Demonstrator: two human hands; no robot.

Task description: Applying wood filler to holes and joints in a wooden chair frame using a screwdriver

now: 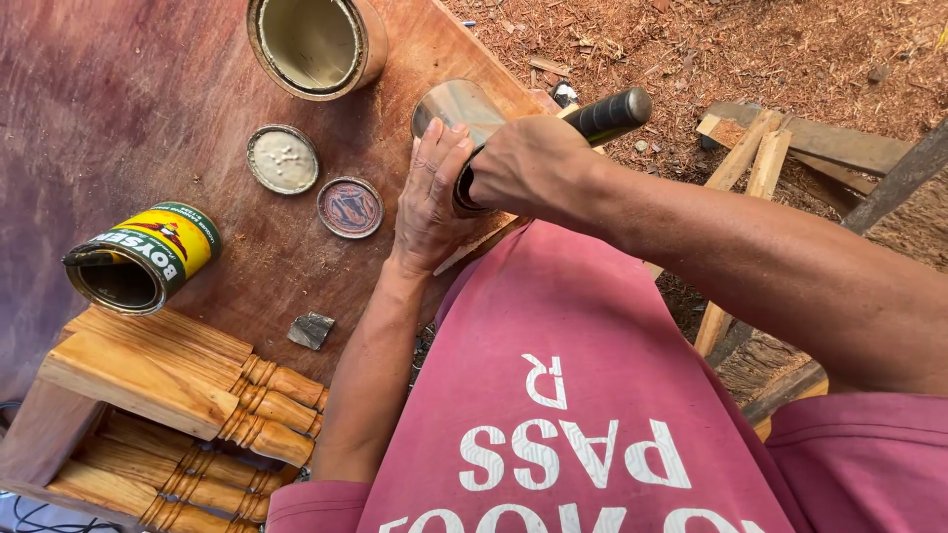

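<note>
Bare metal can (456, 111) lies tilted at the bench (148, 89) edge; left hand (430, 202) steadies it, right hand (528, 163) grips a black-handled tool (607, 115).

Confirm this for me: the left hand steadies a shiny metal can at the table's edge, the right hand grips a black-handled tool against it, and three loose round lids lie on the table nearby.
Not quite: the head view shows two loose round lids, a pale lid and a reddish-brown lid, not three. The rest holds: the left hand steadies the shiny metal can at the table edge, and the right hand grips the black-handled tool against it.
</note>
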